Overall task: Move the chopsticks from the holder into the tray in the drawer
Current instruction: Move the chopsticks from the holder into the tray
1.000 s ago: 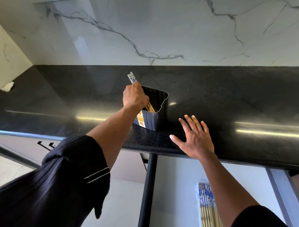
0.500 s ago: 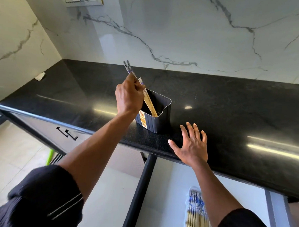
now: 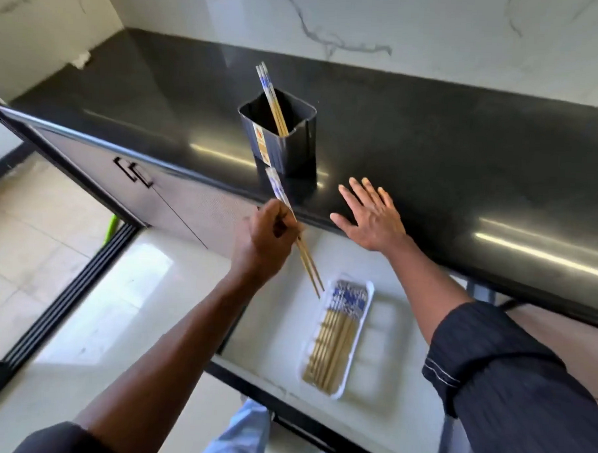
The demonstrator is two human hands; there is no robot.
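Left hand (image 3: 266, 238) grips a pair of chopsticks (image 3: 295, 233), tips angled down beside the tray (image 3: 364, 335) in the drawer; right hand (image 3: 370, 215) lies flat, released, on the table (image 3: 465, 148) near the holder (image 3: 287, 147)

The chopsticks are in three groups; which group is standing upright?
The chopsticks in the black holder on the countertop: these chopsticks lean against its rim, blue ends up.

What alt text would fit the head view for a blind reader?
The left hand carries chopsticks toward a white tray in the open drawer; more remain in the black holder. The right hand lies flat on the counter.
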